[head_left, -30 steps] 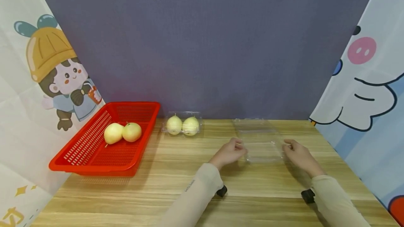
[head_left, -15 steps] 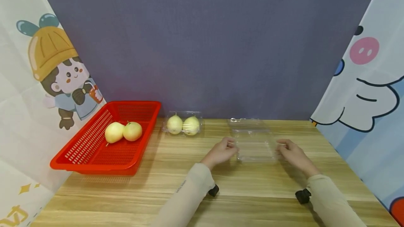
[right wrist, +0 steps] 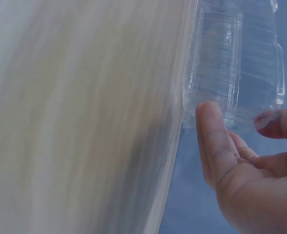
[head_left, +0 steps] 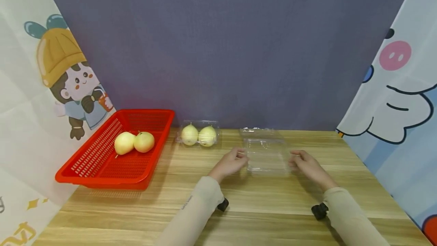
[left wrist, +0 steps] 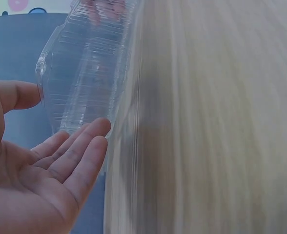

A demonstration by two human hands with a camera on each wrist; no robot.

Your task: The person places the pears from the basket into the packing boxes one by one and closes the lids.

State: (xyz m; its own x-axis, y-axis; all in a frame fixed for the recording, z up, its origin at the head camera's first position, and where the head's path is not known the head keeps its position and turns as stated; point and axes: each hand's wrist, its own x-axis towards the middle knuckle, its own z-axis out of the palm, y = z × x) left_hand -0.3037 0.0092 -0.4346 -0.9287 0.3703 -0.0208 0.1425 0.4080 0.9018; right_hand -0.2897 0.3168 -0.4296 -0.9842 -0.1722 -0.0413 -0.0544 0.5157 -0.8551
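Note:
A clear plastic clamshell box (head_left: 268, 158) stands with its lid folded back on the wooden table, right of centre. My left hand (head_left: 230, 163) holds its left end. In the left wrist view the thumb touches the rim and the fingers (left wrist: 85, 165) lie against the lower side. My right hand (head_left: 308, 166) grips the opposite end; in the right wrist view the thumb (right wrist: 273, 124) is at the rim and the fingers are lower down. Nothing shows inside this box. Behind and to the left, another clear box (head_left: 199, 142) contains two pale yellow pears (head_left: 189, 135).
A red plastic basket (head_left: 102, 182) stands at the left, with two more pears (head_left: 144, 142) in it. A dark grey panel (head_left: 225, 48) rises behind the wooden table (head_left: 273, 208). Cartoon-printed sheets (head_left: 20, 86) hang at both sides.
Both hands have moved left along the table, and the clamshell box between them has shifted left too. The basket and the pears have stayed in place.

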